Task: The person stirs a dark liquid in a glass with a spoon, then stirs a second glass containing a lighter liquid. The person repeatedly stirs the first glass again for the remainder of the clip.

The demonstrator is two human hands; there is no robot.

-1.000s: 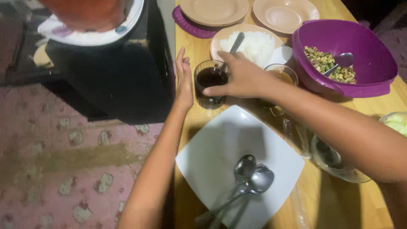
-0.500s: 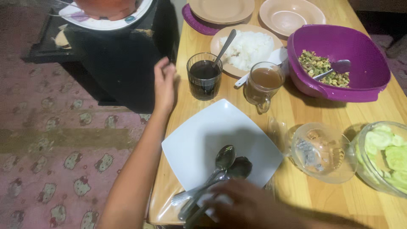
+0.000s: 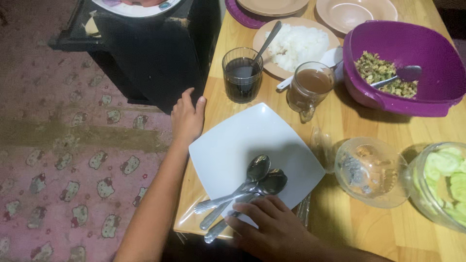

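Note:
A white square plate [image 3: 242,140] lies on the wooden table [image 3: 359,228] with several metal spoons [image 3: 247,187] on its near corner. My right hand [image 3: 272,230] rests at the plate's near edge, fingertips on the spoon handles, fingers spread. My left hand [image 3: 187,119] sits at the table's left edge, touching the plate's left corner, holding nothing. Beyond the plate stand a glass of dark drink [image 3: 241,80] and a glass mug of brown drink [image 3: 308,90].
A plate of white rice with a spoon [image 3: 296,46], a purple bowl of chopped greens [image 3: 405,68], stacked beige plates [image 3: 315,9], a lidded glass bowl [image 3: 371,172] and a glass bowl of cucumber slices [image 3: 444,182] crowd the table. A black cabinet [image 3: 150,53] stands left.
My right hand pulled back from the dark drink glass to the plate's near edge by the spoons. My left hand dropped from beside the glass to the plate's left corner.

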